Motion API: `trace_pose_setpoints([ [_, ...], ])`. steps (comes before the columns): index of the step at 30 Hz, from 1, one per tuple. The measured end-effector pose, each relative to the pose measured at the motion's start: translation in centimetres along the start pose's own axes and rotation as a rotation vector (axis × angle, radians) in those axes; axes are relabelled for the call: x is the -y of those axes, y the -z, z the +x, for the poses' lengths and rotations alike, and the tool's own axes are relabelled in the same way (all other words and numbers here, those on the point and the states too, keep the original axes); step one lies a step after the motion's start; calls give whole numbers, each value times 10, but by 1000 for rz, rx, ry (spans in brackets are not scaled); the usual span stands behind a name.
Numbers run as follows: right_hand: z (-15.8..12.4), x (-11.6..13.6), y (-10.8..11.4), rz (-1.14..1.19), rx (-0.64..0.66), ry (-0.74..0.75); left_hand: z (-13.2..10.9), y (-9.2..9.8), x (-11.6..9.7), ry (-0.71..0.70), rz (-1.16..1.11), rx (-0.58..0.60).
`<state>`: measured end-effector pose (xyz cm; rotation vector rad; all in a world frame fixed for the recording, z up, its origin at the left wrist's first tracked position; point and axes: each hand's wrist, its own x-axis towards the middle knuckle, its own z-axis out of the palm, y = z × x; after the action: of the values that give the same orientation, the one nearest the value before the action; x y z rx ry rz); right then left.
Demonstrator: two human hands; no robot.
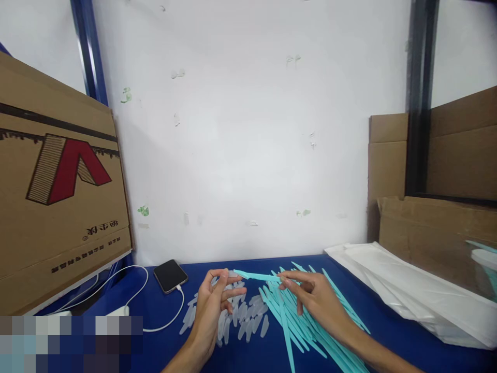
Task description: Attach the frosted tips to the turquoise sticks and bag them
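Note:
My right hand (310,292) pinches the handle end of a slim turquoise eyebrow razor (262,277), which lies nearly level between my hands. In my left hand (213,298), thumb and fingers close on a small translucent blade cap (232,273) at the razor's other end. The razor's tip meets the cap; how far it sits inside cannot be made out. Below and around my left hand lie several loose translucent caps (243,312). A pile of turquoise razors (285,311) spreads under and beside my right hand, partly hidden by it.
A black phone (171,275) with a white charging cable (181,305) rests at the back left of the blue table (163,344). White padded envelopes (411,295) are stacked on the right. Cardboard boxes stand at the left (77,223) and right (438,228), before a white wall (240,129).

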<state>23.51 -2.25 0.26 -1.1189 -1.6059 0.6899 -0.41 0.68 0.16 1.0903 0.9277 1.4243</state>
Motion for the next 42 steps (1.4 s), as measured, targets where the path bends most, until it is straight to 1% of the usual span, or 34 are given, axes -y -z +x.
trace_pose_setpoints([
  [8, 0, 1, 0, -6, 31, -23, 2, 3, 5, 12, -15, 5],
  [14, 1, 6, 1, -25, 5, -32, 2, 3, 5, 40, -36, 21],
  [17, 1, 6, 1, -34, 7, -34, 2, 3, 5, 30, -25, 29],
  [24, -2, 1, -1, 4, 115, -13, -1, 0, 5, -18, 76, 33],
  [27, -3, 1, -1, 4, 136, -8, -2, -1, 5, -28, 105, 87],
  [31, -2, 1, -2, -20, 122, 8, -1, 1, 6, -13, 116, 158],
  [38, -3, 2, -1, -80, 103, 45, -3, 2, 2, 0, 117, 168],
  [42, -4, 5, 0, -71, 89, 44, -5, 3, 3, 4, 115, 196],
])
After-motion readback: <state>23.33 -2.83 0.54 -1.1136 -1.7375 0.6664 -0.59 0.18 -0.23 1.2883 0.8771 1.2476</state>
